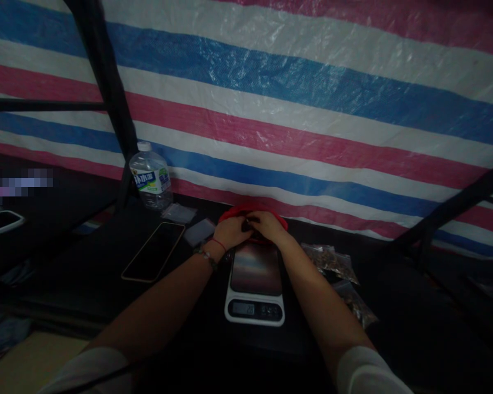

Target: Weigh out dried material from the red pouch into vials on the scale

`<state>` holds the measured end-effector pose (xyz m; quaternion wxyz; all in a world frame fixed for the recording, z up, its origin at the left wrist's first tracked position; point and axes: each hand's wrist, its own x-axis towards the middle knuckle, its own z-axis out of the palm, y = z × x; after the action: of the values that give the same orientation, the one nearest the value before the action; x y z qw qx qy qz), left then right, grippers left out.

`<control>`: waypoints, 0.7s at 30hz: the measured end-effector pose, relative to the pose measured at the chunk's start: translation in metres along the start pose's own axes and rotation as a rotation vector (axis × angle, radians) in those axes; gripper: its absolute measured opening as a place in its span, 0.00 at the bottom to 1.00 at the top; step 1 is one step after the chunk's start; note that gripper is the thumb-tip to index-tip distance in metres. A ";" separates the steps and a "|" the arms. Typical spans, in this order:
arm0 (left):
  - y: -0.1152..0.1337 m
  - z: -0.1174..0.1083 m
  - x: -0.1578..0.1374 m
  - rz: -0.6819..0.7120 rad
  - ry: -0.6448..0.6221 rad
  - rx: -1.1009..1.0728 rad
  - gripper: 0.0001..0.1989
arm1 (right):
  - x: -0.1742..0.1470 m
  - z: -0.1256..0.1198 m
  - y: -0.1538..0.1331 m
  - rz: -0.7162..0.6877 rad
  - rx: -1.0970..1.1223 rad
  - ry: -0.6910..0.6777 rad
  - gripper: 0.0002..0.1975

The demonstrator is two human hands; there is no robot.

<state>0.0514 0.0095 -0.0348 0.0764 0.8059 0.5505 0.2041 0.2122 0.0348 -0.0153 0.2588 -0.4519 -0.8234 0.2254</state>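
Observation:
My left hand [233, 232] and my right hand [268, 225] meet just behind a white digital scale [254, 311]. Both are over a red bag or bowl [280, 219]; the dim light hides which. Their fingers curl inward around a dark patch, and what they grip is hidden. The scale has a shiny, reflective plate [256, 269] with nothing on it and a lit display whose digits are hard to read. Small clear bags with brownish bits [331, 260] lie right of my right forearm, and another such bag [355, 306] is nearer to me.
A dark phone [154, 253] lies left of my left forearm. Behind it are flat clear bags [179, 212] and a clear plastic bottle [150, 178]. Another phone [2, 223] sits far left. Black frame bars [107, 71] stand before a striped plastic sheet [291, 104].

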 end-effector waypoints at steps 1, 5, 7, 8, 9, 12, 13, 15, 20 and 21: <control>0.000 0.000 0.000 -0.004 -0.002 0.001 0.19 | 0.000 0.000 -0.001 -0.011 0.001 0.000 0.14; 0.000 0.002 0.000 -0.023 0.005 0.005 0.19 | 0.000 -0.001 -0.006 -0.067 -0.026 0.042 0.20; 0.000 0.003 0.000 -0.022 0.011 -0.001 0.19 | 0.000 -0.003 -0.008 -0.064 -0.072 0.049 0.22; -0.001 0.003 0.000 -0.026 0.014 -0.005 0.19 | 0.000 -0.004 -0.009 -0.053 -0.093 0.047 0.23; -0.001 0.003 0.000 -0.029 0.017 -0.010 0.19 | 0.000 -0.006 -0.009 -0.035 -0.113 0.046 0.23; -0.002 0.003 0.000 -0.060 0.048 -0.024 0.20 | 0.001 -0.008 -0.004 0.049 -0.174 0.065 0.24; -0.001 0.002 0.000 -0.075 0.066 -0.029 0.20 | 0.001 -0.008 -0.001 0.082 -0.194 0.064 0.24; 0.000 0.001 -0.001 -0.098 0.116 -0.036 0.19 | -0.001 -0.006 0.003 0.124 -0.214 0.019 0.23; 0.003 -0.004 -0.003 -0.132 0.148 0.014 0.20 | -0.004 0.011 0.006 0.008 -0.241 -0.150 0.17; 0.003 -0.005 -0.004 -0.140 0.127 0.035 0.20 | -0.004 0.014 0.006 -0.014 -0.265 -0.167 0.16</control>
<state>0.0507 0.0046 -0.0306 0.0412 0.7522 0.6126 0.2392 0.2089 0.0322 -0.0303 0.1292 -0.4561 -0.8677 0.1495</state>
